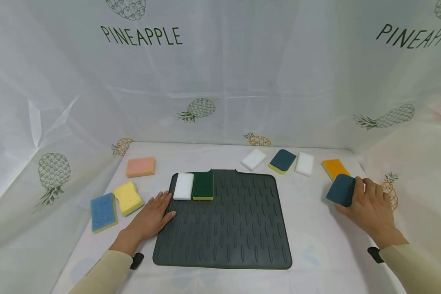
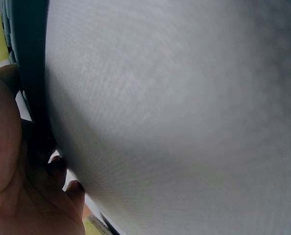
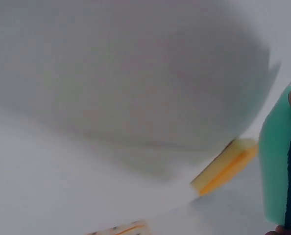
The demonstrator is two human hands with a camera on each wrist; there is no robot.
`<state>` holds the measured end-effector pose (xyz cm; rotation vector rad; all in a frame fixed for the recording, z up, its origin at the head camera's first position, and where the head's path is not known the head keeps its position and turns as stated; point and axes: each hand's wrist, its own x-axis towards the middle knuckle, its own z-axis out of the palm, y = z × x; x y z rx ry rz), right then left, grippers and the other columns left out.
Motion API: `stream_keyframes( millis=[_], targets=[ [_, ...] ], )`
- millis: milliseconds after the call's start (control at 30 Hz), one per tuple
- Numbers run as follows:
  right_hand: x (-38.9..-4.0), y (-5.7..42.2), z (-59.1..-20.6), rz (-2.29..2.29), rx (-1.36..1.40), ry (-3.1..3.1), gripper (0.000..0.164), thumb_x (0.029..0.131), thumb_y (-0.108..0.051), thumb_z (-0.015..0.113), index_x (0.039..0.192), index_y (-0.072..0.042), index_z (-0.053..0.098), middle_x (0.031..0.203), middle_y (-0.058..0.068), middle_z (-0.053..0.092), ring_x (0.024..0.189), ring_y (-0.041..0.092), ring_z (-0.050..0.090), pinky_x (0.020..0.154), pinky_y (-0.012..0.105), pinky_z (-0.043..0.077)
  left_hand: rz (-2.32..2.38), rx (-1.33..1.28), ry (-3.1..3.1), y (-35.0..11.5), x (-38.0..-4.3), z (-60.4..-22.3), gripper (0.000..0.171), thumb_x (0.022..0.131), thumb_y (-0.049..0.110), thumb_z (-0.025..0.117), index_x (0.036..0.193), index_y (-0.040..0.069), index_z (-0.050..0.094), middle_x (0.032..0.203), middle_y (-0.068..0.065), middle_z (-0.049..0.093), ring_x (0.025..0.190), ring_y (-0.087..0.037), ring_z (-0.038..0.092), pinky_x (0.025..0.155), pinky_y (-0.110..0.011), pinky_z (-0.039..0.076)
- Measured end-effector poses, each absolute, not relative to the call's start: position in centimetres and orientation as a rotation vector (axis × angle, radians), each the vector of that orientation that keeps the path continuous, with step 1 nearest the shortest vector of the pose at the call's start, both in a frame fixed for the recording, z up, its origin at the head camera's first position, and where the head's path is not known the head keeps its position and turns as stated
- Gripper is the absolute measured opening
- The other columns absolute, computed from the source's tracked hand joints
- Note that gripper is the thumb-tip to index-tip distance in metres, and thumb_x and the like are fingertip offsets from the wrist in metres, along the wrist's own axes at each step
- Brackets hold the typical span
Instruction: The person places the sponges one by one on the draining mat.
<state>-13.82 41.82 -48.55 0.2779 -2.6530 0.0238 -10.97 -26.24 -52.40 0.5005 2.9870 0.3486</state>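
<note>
My right hand (image 1: pixel 373 208) grips a sponge (image 1: pixel 341 190) above the table's right side, thumb on the near edge and fingers behind. In the head view its dark blue scouring face shows; the right wrist view shows the light green foam (image 3: pixel 274 161) under it. Just beyond lies an orange-topped sponge (image 1: pixel 334 168). Flat on the left edge of a dark ribbed mat (image 1: pixel 224 245) rests my left hand (image 1: pixel 150 216), fingers extended. A white sponge (image 1: pixel 183 186) and a dark green scouring sponge (image 1: pixel 203 184) lie side by side in the mat's far left corner.
Behind the mat lie two white sponges (image 1: pixel 254 159) (image 1: pixel 304 164) with a dark blue one (image 1: pixel 282 160) between them. On the left are a pink sponge (image 1: pixel 141 167), a notched yellow one (image 1: pixel 128 198) and a blue one (image 1: pixel 103 212). A pineapple-printed sheet (image 1: pixel 279 73) rises behind the table.
</note>
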Motion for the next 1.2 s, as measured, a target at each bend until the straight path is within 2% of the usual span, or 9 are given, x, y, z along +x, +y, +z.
stream_keyframes(
  millis=[33,100,167,200,267,533,867,1200],
  targets=[
    [-14.1,41.3,-48.6,0.027,0.300,-2.649,0.133,0.078,-0.098,0.044,0.139,0.020,0.041,0.123,0.045,0.051,0.101,0.063,0.050,0.072,0.073,0.046,0.347,0.499,2.987,-26.2,-11.0,-52.4,0.074,0.110,0.043,0.054,0.162,-0.005,0.034,0.169,-0.025,0.033,0.158,-0.046,0.029,0.127,-0.063,0.028],
    [-14.6,40.0,-48.5,0.027,0.333,-2.661,0.125,0.074,-0.084,0.069,0.139,0.019,0.041,0.124,0.044,0.051,0.103,0.062,0.050,0.074,0.072,0.047,0.346,0.497,2.985,-26.2,-11.0,-52.5,0.074,0.110,0.043,0.054,0.163,-0.004,0.033,0.169,-0.024,0.033,0.158,-0.045,0.029,0.127,-0.062,0.028],
    [-15.1,38.7,-48.4,0.022,0.352,-2.679,0.114,0.068,-0.058,0.087,0.138,0.019,0.041,0.124,0.043,0.050,0.103,0.060,0.050,0.076,0.071,0.048,0.345,0.492,2.980,-26.2,-11.1,-52.5,0.074,0.110,0.043,0.054,0.163,-0.004,0.033,0.170,-0.024,0.032,0.158,-0.045,0.028,0.128,-0.062,0.028],
    [-15.3,38.0,-48.4,0.017,0.359,-2.687,0.112,0.063,-0.048,0.092,0.137,0.018,0.041,0.123,0.042,0.050,0.102,0.060,0.051,0.076,0.071,0.048,0.348,0.489,2.977,-26.1,-11.1,-52.5,0.074,0.110,0.043,0.054,0.163,-0.004,0.032,0.170,-0.024,0.032,0.158,-0.044,0.028,0.128,-0.062,0.027],
    [-15.8,36.6,-48.3,0.014,0.384,-2.694,0.113,0.060,-0.041,0.097,0.138,0.018,0.042,0.123,0.041,0.051,0.100,0.058,0.051,0.078,0.070,0.049,0.349,0.490,2.976,-26.1,-11.1,-52.4,0.074,0.110,0.043,0.054,0.162,-0.005,0.033,0.169,-0.025,0.033,0.158,-0.045,0.028,0.127,-0.063,0.028],
    [-18.0,31.1,-48.5,-0.010,0.536,-2.699,0.113,0.067,-0.050,0.092,0.145,0.015,0.043,0.132,0.037,0.053,0.116,0.051,0.053,0.088,0.064,0.052,0.347,0.474,2.965,-26.1,-11.0,-52.0,0.074,0.110,0.042,0.055,0.162,-0.006,0.032,0.169,-0.025,0.032,0.158,-0.045,0.028,0.128,-0.062,0.027],
    [-19.6,24.3,-48.8,0.074,0.712,-2.685,0.114,0.073,-0.062,0.086,0.149,0.013,0.045,0.139,0.033,0.053,0.119,0.050,0.055,0.089,0.059,0.051,0.350,0.478,2.968,-26.1,-10.9,-52.0,0.075,0.109,0.043,0.056,0.162,-0.006,0.034,0.169,-0.026,0.033,0.158,-0.046,0.029,0.127,-0.063,0.028],
    [-20.6,19.0,-48.0,0.032,0.857,-2.649,0.113,0.078,-0.070,0.080,0.149,0.011,0.046,0.139,0.031,0.055,0.123,0.048,0.056,0.098,0.058,0.050,0.345,0.479,2.971,-26.2,-11.0,-52.1,0.075,0.109,0.043,0.056,0.162,-0.006,0.033,0.169,-0.025,0.033,0.158,-0.045,0.029,0.127,-0.062,0.028]
  ],
)
